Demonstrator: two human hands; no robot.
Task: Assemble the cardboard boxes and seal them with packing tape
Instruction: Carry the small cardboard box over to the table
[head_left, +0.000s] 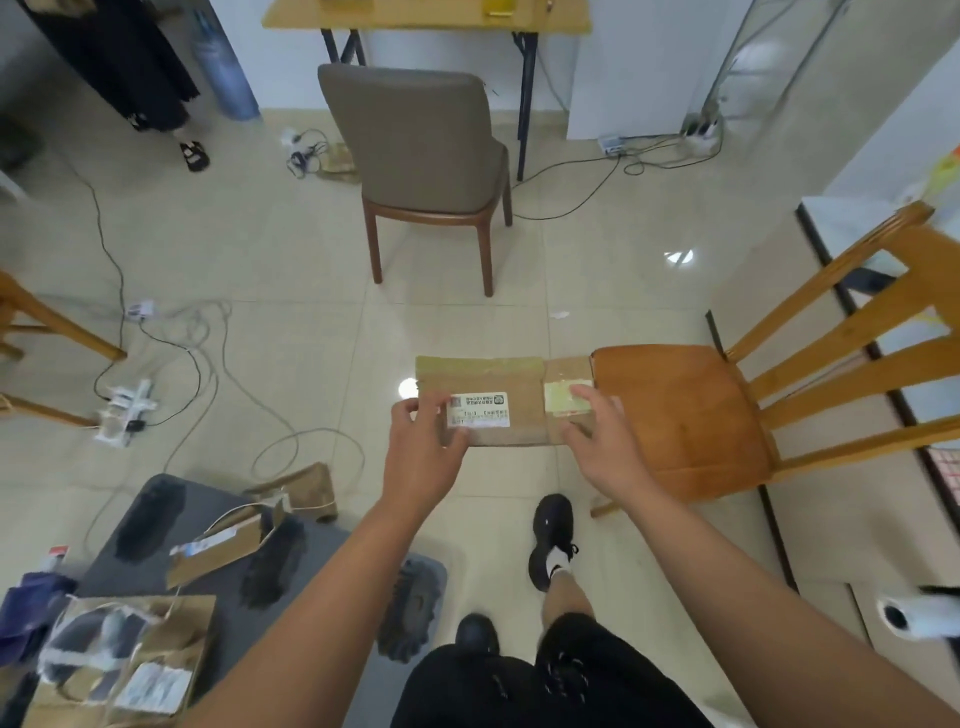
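You hold the flat brown cardboard box (498, 400) with white shipping label in the air above the tiled floor (291, 260), just beside the orange wooden chair (691, 415). Your left hand (423, 441) pinches its left edge; your right hand (605, 436) grips its right end.

I see pale glossy floor tiles (291, 249) catching light glare | grey padded chair (415, 140) ahead, facing a wooden table (426, 15) | orange wooden chair (691, 415) at right | white walls (639, 62) | cables (208, 353) trailing across floor | grey mat (171, 499) lower left
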